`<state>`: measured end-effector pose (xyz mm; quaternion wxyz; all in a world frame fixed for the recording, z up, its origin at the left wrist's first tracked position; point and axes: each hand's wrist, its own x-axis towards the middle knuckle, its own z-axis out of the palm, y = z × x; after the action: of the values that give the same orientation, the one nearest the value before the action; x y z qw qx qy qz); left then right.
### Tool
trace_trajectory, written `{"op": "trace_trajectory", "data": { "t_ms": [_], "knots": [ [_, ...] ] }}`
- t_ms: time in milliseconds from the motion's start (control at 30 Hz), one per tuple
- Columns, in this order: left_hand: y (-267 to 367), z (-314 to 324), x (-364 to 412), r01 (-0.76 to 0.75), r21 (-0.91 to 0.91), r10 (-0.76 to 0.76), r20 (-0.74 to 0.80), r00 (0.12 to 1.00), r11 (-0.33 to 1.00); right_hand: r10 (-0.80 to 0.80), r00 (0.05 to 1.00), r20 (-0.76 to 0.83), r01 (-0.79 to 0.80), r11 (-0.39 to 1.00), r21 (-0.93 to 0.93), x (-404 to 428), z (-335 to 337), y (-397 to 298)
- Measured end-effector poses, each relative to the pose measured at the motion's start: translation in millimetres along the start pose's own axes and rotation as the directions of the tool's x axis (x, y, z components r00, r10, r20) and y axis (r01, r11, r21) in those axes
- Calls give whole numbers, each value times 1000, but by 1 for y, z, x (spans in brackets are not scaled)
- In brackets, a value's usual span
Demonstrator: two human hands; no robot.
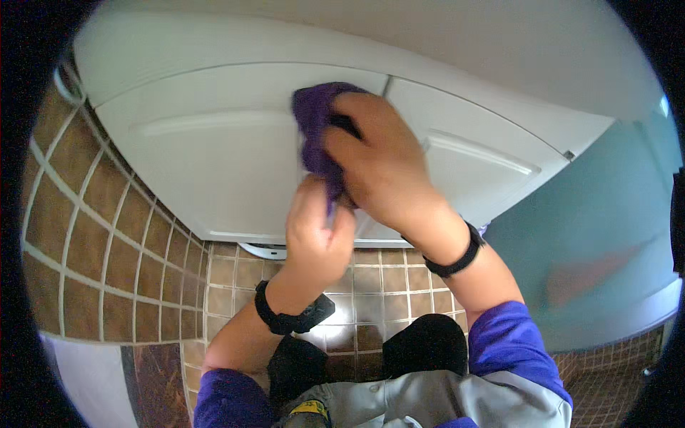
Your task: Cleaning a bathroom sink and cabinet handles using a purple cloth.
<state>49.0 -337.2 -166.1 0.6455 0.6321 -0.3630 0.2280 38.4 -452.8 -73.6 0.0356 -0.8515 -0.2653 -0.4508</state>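
Note:
A purple cloth (316, 115) is bunched in my right hand (382, 155), which presses it against the front of a white cabinet, beside the gap between its two doors. My left hand (318, 235) is just below, its fingers closed at the cloth's lower end, where a purple strip runs between them. A small dark thing shows between the two hands, too blurred to identify. Behind them are the left cabinet door (230, 166) with its raised moulding and the narrower-looking right door (476, 150).
Brown tiled wall (91, 224) borders the cabinet on the left. Tiled floor (369, 283) lies below, with a white rounded object (265, 250) partly under the cabinet edge. A bluish translucent panel (583, 241) stands at the right. My black-clad knees (428, 348) are close in front.

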Motion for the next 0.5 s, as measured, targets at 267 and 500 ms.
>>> {"op": "trace_trajectory", "data": {
  "t_ms": [267,500],
  "knots": [
    [4,17,3,-77,146,69,59,996,986,195,981,-19,-196,978,-71,-21,-23,20],
    [23,86,-7,-56,18,34,601,799,998,501,788,-357,-607,726,-322,-124,-67,56]
  ]
}}
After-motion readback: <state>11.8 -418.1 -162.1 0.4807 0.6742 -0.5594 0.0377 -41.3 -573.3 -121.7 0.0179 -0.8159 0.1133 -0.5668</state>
